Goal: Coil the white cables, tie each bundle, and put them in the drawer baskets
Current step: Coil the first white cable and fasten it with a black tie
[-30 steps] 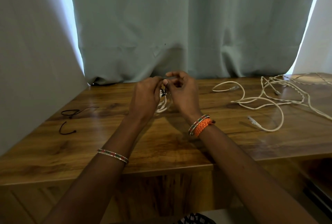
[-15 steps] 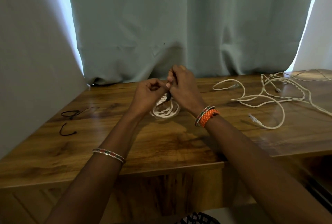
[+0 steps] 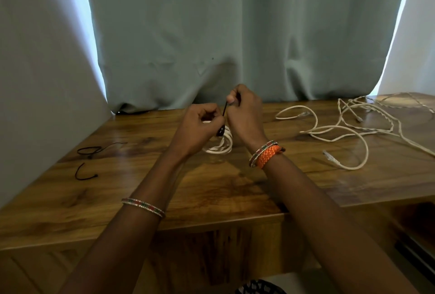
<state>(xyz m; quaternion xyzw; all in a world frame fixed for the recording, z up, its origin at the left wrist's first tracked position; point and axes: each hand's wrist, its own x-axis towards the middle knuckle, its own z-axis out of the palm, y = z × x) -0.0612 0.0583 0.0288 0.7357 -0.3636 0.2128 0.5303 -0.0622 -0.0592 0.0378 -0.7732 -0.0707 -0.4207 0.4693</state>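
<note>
A small coiled white cable bundle (image 3: 220,146) lies on the wooden table (image 3: 211,190) between my hands. My left hand (image 3: 200,124) pinches the bundle at the knot of a black tie (image 3: 223,117). My right hand (image 3: 244,114) holds the free end of that tie, pulled up and away from the coil. A tangle of loose white cables (image 3: 348,128) spreads over the right part of the table. Much of the coil is hidden behind my hands.
Two spare black ties (image 3: 90,151) (image 3: 83,173) lie at the table's left side. A grey-green curtain (image 3: 223,34) hangs behind the table. The rim of a dark basket (image 3: 259,289) shows at the bottom edge. An opening under the table lies at the right.
The coil has come down from between my raised hands onto the table. My right hand has drawn the black tie's end upward, stretching it taut.
</note>
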